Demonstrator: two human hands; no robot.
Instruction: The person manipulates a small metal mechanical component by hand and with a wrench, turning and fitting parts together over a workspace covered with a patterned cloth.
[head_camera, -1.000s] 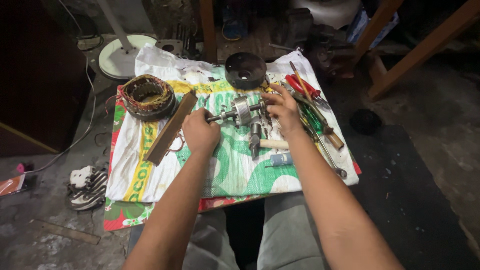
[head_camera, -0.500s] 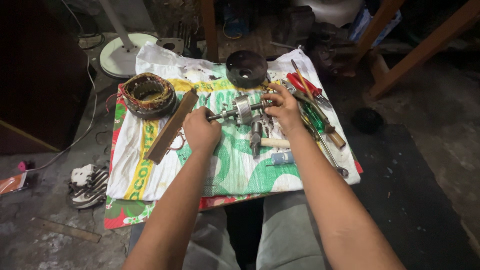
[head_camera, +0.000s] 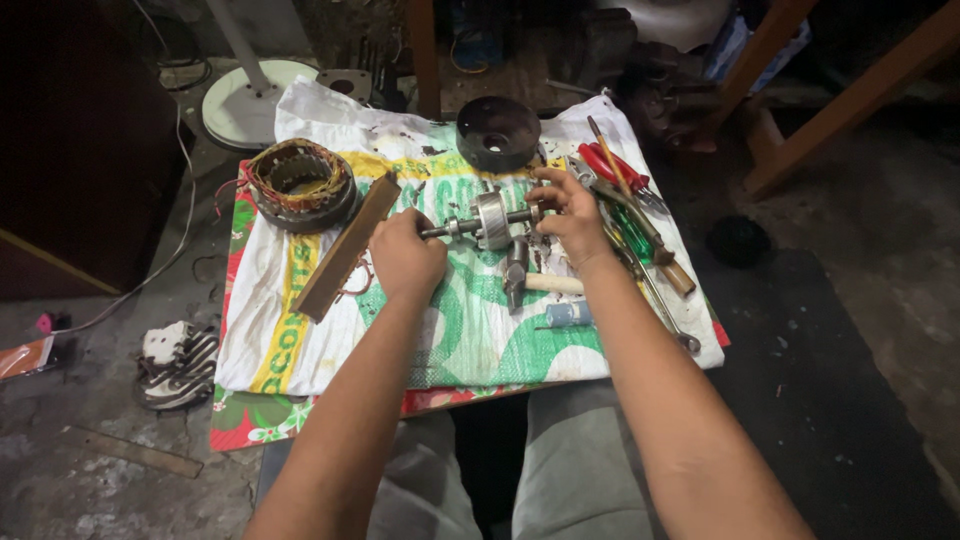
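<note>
Here, motor rotor (head_camera: 491, 220) between hands, left hand (head_camera: 405, 257) fisted on shaft, right hand (head_camera: 568, 213) pinching other end

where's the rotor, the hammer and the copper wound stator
rotor (head_camera: 491, 220), head view, on its ribbed metal core between the two hands
hammer (head_camera: 516, 277), head view, on its dark metal head
copper wound stator (head_camera: 301, 186), head view, on the near side of its winding ring
</note>
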